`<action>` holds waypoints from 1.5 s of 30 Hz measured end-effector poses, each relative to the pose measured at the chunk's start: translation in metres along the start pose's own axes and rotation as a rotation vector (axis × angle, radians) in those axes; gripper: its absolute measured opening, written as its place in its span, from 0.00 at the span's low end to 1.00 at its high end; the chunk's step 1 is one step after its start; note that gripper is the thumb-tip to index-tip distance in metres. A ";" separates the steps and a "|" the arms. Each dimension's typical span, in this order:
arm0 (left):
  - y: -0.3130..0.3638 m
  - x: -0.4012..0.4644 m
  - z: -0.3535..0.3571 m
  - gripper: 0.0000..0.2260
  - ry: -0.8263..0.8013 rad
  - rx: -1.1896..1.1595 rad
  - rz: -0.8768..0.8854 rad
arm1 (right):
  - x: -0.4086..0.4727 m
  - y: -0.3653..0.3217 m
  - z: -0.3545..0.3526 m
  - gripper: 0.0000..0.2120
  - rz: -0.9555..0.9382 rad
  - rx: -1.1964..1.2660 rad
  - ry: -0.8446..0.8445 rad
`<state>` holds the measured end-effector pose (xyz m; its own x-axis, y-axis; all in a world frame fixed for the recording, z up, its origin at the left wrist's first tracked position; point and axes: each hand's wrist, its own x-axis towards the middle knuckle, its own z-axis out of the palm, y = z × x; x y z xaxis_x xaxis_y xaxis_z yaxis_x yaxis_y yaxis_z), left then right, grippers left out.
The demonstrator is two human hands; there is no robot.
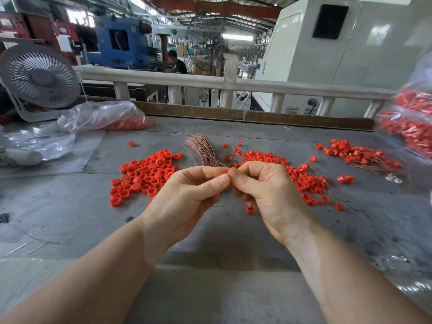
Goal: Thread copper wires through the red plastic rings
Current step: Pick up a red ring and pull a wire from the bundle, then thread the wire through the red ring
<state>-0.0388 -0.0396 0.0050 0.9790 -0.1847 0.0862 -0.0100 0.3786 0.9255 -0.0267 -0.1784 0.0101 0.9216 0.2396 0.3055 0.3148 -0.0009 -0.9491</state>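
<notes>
My left hand (187, 195) and my right hand (264, 190) meet fingertip to fingertip above the grey table (70, 206). Between the tips a small red ring (226, 172) shows, almost wholly hidden; both hands pinch at it. A thin wire (222, 205) curves below the hands. A bundle of copper wires (203, 149) lies just behind the hands. A heap of loose red rings (147, 174) lies to the left, another heap (306, 181) to the right. Rings with wires through them (364, 157) lie at the far right.
A clear bag holding red rings (105, 118) lies at the back left beside a white fan (39, 78). More bags of wired rings (411, 122) stand at the right edge. A cardboard strip (257, 116) and a white railing (210, 83) bound the table's far side.
</notes>
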 end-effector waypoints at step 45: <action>-0.003 -0.001 0.003 0.17 0.026 0.109 0.224 | 0.005 0.002 -0.005 0.10 0.264 0.428 -0.101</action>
<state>-0.0401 -0.0429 0.0035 0.9548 -0.0833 0.2852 -0.2477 0.3067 0.9190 -0.0207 -0.1818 0.0102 0.9239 0.3776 0.0624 -0.0665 0.3188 -0.9455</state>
